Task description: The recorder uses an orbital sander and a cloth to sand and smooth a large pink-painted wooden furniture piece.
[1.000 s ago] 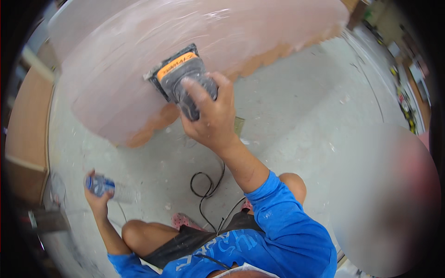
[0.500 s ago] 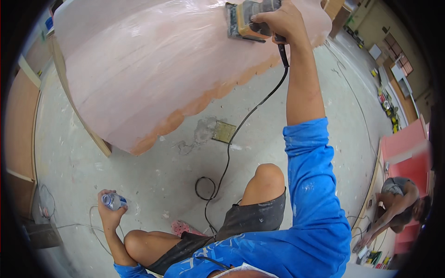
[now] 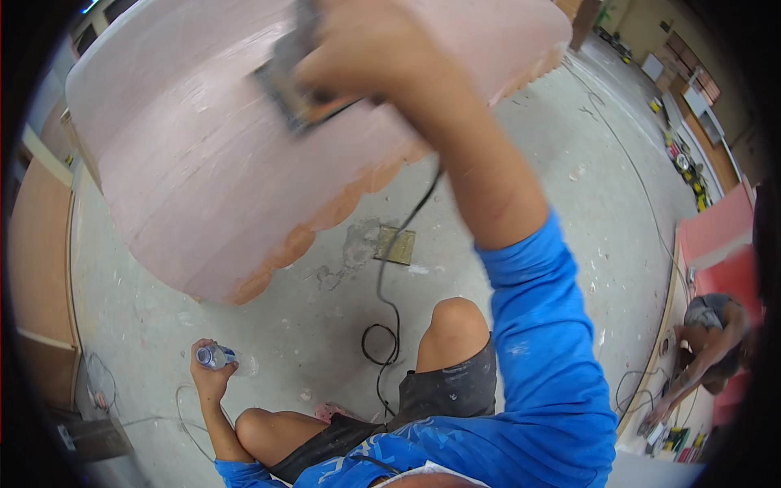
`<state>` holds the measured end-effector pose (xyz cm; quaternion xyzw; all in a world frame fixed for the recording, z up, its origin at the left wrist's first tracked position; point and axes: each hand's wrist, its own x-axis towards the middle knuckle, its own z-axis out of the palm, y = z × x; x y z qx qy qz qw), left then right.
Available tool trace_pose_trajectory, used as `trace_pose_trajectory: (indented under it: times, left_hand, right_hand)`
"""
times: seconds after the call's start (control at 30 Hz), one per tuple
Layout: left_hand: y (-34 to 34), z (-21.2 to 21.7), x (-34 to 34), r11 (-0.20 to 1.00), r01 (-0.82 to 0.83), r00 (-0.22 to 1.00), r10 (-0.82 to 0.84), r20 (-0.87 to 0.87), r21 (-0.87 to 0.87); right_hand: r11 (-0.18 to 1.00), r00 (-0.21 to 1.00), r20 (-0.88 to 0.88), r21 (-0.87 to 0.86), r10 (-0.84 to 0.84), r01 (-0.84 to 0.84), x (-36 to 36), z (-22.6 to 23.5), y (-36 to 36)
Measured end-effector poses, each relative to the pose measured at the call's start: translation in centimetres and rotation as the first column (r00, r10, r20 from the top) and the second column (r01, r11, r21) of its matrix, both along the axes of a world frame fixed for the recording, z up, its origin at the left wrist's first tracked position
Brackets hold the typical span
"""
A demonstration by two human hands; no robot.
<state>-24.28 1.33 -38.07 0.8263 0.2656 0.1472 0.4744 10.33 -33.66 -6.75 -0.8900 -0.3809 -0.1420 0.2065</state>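
My right hand [image 3: 366,53] grips a power sander [image 3: 305,85], blurred by motion, whose flat pad is against the large pale pink curved panel [image 3: 187,163]. A black cord [image 3: 386,276] hangs from the sander and loops on the floor. Low on the left, my left hand [image 3: 213,376] is wrapped round a small clear plastic bottle [image 3: 215,356], its open mouth facing up. Orange scalloped patches [image 3: 293,246] run along the panel's near edge.
A yellowish square plate [image 3: 395,246] lies on the grey concrete floor. Wooden panels [image 3: 41,285] stand at the left. To the right, another person [image 3: 706,342] crouches by pink panels [image 3: 720,232], reaching toward small tools. Thin cables cross the floor on both sides.
My right hand has swept the sander leftward and slightly down across the pink panel, drawing the cord along. The bottle in my left hand appears slightly further right as the view shifts.
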Motion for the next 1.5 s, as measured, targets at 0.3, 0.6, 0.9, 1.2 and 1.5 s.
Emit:
trace_pose_trajectory:
  times: [0.3, 0.6, 0.9, 1.2, 1.5]
  left_hand:
    - [0.4, 0.4, -1.7, 0.998, -0.03, 0.991, 0.036, -0.13, 0.052]
    - [-1.5, -0.2, 2.7, 0.996, 0.076, 0.997, -0.077, -0.025, -0.041]
    - [-1.8, 0.3, 1.6, 0.997, 0.078, 0.994, -0.077, -0.076, 0.005]
    - [-0.1, 0.4, -0.6, 0.999, 0.013, 0.996, -0.01, -0.087, 0.045]
    - [-2.1, 0.5, 2.2, 0.997, 0.075, 0.997, -0.076, 0.01, 0.032]
  right_hand:
    - [0.897, 0.871, -0.275, 0.058, -0.408, 0.438, 13.9, 5.7, -5.6]
    - [0.991, 0.992, 0.004, -0.046, 0.123, -0.123, 0.9, 6.1, 2.2]
    - [0.899, 0.893, -0.212, 0.107, -0.397, 0.425, 5.4, 4.8, -5.3]
    - [0.867, 0.925, -0.089, 0.325, -0.37, 0.379, 9.5, -0.7, -8.6]
    - [0.891, 0.977, 0.191, 0.455, -0.091, -0.006, -7.5, -7.3, 2.4]
